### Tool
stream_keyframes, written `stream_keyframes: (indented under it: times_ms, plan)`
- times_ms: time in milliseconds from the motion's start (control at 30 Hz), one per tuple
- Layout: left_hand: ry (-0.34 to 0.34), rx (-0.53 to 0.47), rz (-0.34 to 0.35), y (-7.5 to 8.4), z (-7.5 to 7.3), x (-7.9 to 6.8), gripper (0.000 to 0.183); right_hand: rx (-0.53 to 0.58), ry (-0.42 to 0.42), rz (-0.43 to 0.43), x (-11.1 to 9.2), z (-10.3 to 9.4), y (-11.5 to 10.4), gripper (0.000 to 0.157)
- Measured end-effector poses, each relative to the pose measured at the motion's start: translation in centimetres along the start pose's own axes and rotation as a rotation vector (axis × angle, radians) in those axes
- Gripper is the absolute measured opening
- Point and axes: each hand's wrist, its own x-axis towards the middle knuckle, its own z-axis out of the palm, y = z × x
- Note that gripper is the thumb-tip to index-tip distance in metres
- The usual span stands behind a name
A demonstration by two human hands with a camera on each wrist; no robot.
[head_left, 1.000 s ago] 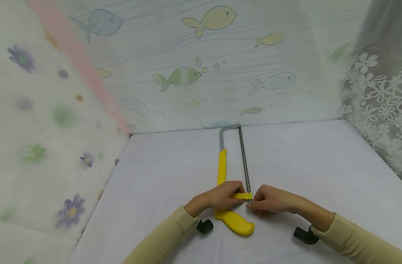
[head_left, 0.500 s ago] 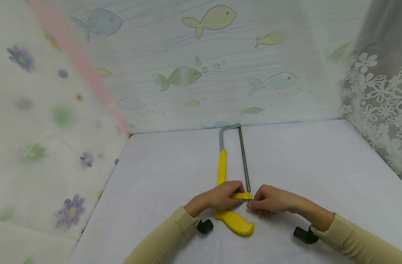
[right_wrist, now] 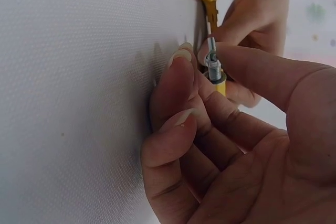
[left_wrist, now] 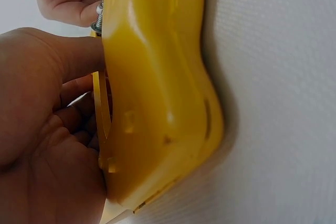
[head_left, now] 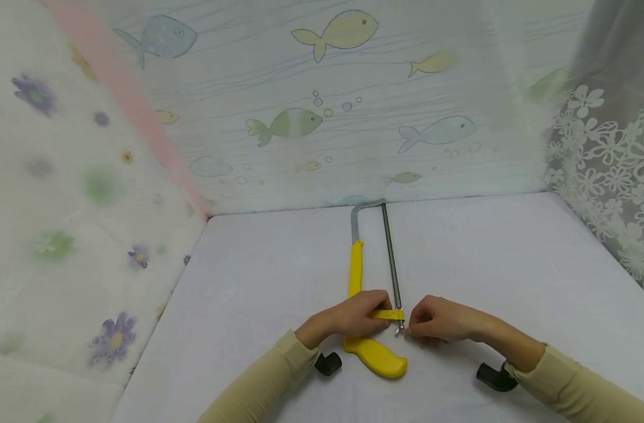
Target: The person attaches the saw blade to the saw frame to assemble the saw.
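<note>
A yellow hacksaw [head_left: 356, 267] lies on the white cloth, its handle [head_left: 378, 357] toward me and its grey blade bar [head_left: 391, 252] on the right. Across the yellow frame, my left hand [head_left: 356, 312] grips near the arm [head_left: 389, 314] that carries the blade; the left wrist view puts that hand [left_wrist: 50, 108] against the yellow handle [left_wrist: 152, 77]. A metal wing nut [head_left: 398, 331] on a threaded bolt sticks out below this arm. Fingertips of my right hand [head_left: 445, 320] pinch at its edge; in the right wrist view the thumb touches the wing nut [right_wrist: 212, 59], other fingers curled.
The white cloth-covered table [head_left: 269, 258] spreads around the saw. At the back hangs a fish-print curtain [head_left: 300, 76], near the saw's far end. Flowered cloth [head_left: 57, 205] stands left, lace [head_left: 617, 158] right. A black wrist piece [head_left: 496, 377] is on my right forearm.
My right hand has shifted slightly right, uncovering the wing nut that its fingers hid before. The left hand and the hacksaw have stayed in place.
</note>
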Motion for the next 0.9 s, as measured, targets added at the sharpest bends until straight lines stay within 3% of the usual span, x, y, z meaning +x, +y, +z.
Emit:
stream_keyframes:
  times_ms: [900]
  plan:
    - [0.004, 0.013, 0.012, -0.23, 0.09, 0.10, 0.012, 0.013, -0.024, -0.014, 0.05, 0.21, -0.38, 0.025]
